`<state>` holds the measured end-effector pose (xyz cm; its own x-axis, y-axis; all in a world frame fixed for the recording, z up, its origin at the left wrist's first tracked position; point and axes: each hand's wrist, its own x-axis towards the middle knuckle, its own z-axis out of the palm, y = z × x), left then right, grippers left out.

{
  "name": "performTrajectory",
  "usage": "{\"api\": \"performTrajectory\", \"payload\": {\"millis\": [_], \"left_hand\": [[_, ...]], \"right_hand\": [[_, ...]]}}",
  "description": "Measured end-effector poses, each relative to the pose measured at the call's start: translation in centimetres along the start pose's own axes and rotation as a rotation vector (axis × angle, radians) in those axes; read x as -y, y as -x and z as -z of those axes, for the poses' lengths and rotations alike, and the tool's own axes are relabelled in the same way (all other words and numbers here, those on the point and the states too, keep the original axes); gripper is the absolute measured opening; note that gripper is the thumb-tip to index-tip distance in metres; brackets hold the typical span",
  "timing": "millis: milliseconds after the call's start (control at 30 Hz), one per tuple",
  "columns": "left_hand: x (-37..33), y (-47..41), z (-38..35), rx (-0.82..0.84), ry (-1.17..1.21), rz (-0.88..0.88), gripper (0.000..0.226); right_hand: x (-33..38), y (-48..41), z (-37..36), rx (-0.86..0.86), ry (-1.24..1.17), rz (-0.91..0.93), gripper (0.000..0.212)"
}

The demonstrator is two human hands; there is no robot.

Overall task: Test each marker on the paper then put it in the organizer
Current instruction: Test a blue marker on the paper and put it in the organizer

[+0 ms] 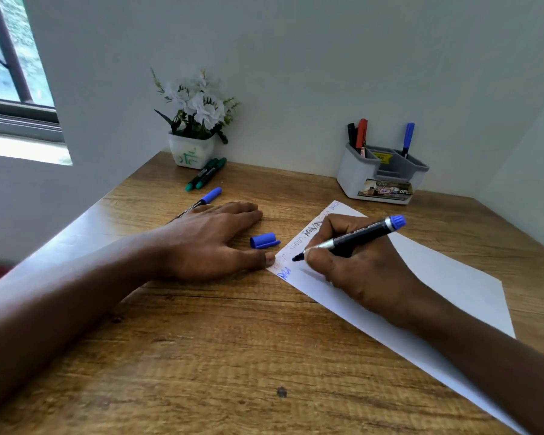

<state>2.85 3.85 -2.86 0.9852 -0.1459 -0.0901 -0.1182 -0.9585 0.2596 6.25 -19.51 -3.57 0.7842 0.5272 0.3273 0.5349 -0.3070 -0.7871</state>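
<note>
My right hand (355,268) grips an uncapped blue marker (358,238), its tip on the white paper (446,287) beside a fresh blue scribble. Older red and black scribbles run along the paper's left edge. My left hand (208,240) lies flat on the table, its thumb pressing the paper's corner. The marker's blue cap (264,240) lies on the wood between my hands. Another blue marker (206,197) lies behind my left hand, and two green markers (206,174) lie further back. The grey organizer (355,175) at the back right holds a black, a red and a blue marker.
A white pot of white flowers (193,133) stands at the back against the wall, just behind the green markers. The wooden table (233,340) fills a corner, with walls behind and to the right. A window is at the upper left.
</note>
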Motion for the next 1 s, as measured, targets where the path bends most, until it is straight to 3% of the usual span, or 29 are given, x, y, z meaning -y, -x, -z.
{"api": "performTrajectory", "payload": {"millis": [1000], "left_hand": [[0.14, -0.19, 0.04, 0.027, -0.036, -0.003, 0.102]], "right_hand": [[0.27, 0.11, -0.11, 0.0, 0.063, -0.034, 0.02]]}}
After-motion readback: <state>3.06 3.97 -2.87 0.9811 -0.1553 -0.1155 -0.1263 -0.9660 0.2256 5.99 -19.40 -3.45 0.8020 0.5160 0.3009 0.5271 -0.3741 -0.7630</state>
